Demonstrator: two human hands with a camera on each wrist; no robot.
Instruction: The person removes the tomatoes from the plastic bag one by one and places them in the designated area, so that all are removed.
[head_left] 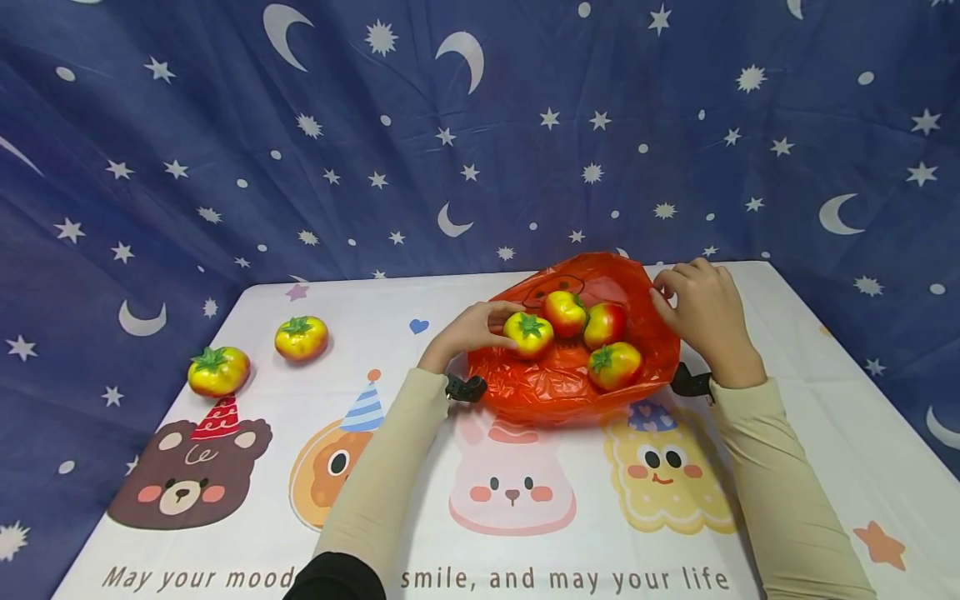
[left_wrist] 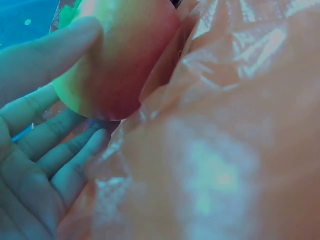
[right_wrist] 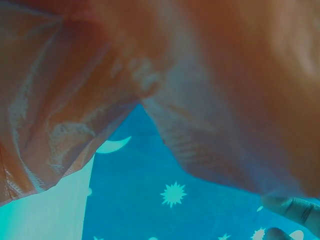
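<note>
A red plastic bag (head_left: 517, 400) lies spread open on the table with several yellow-red tomatoes inside, among them one tomato (head_left: 615, 367) near its front edge. My left hand (head_left: 476, 329) holds another tomato (head_left: 529, 336) between thumb and fingers, at the bag's left side. In the left wrist view the thumb lies over this tomato (left_wrist: 120, 60), its green leaves partly hidden. At the bag's right rim, my right hand (head_left: 701, 312) pinches the plastic. The right wrist view shows mostly the bag (right_wrist: 225, 100), with fingertips at the lower right corner.
Two more tomatoes lie at the table's left: one tomato (head_left: 302, 339) farther back and another tomato (head_left: 218, 372) near the left edge. A white tablecloth (head_left: 645, 567) printed with cartoon animals covers the table. Behind it hangs a blue curtain (head_left: 510, 142) with stars and moons.
</note>
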